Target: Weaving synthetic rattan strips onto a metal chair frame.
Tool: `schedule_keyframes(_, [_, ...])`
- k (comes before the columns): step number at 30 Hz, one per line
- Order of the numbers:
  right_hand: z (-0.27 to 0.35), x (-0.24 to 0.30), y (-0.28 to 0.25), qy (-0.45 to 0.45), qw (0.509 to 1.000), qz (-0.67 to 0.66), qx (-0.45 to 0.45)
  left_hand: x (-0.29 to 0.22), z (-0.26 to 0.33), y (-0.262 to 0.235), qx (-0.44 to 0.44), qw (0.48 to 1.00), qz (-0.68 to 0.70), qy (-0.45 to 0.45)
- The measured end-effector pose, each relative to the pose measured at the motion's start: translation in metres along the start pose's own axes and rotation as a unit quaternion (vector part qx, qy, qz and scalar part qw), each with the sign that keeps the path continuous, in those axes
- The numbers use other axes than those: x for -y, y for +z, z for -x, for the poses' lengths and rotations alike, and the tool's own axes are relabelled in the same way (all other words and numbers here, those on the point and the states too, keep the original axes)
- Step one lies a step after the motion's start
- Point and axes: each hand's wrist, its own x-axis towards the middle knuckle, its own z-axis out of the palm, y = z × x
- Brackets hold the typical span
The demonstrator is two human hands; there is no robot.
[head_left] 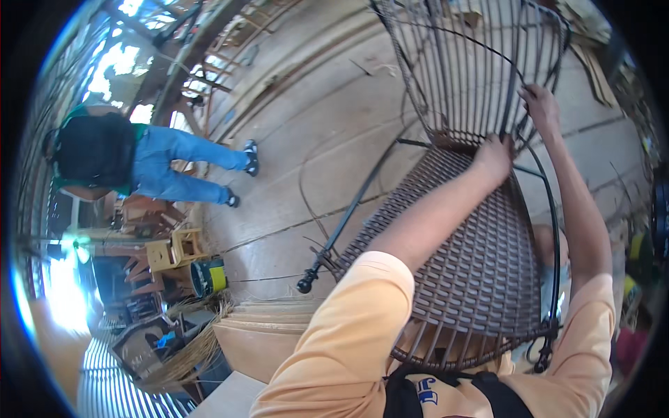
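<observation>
A dark brown wicker chair (474, 272) stands before me, its seat closely woven and its backrest (481, 63) made of spaced upright strands. At the seam between seat and back, my left hand (493, 159) is closed against the strands; its fingertips are partly hidden, so what it grips cannot be made out. Higher up, by the right side of the backrest, my right hand (541, 110) pinches a thin dark weaving strand (498, 50) that curves across the back toward the upper left. Black metal tubing (554, 230) frames the chair.
On the left a person (139, 153) in jeans stands with a black backpack. Small wooden stools (174, 249), a dark bucket with a yellow label (208, 277) and stacked boards (268, 319) lie below. Loose cane bundles (188, 348) sit lower left. Long planks (293, 70) run along the floor.
</observation>
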Motion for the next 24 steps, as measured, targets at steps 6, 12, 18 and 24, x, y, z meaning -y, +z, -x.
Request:
schedule_keyframes(6, [0.007,-0.002,0.017,-0.073,0.983,0.098,-0.140,-0.024,-0.011,-0.001,0.095,0.991,-0.091,-0.015])
schedule_keyframes(12, [0.003,-0.005,0.011,-0.032,0.991,0.045,-0.122,-0.042,-0.025,-0.005,0.226,0.968,-0.038,-0.105])
schedule_keyframes(18, [0.064,-0.027,-0.017,0.043,0.984,-0.170,0.041,-0.016,-0.002,-0.006,0.030,0.993,0.110,-0.008])
schedule_keyframes(24, [0.170,-0.187,-0.232,0.261,0.816,-0.511,-0.068,-0.012,0.005,-0.017,-0.014,0.988,0.153,-0.012])
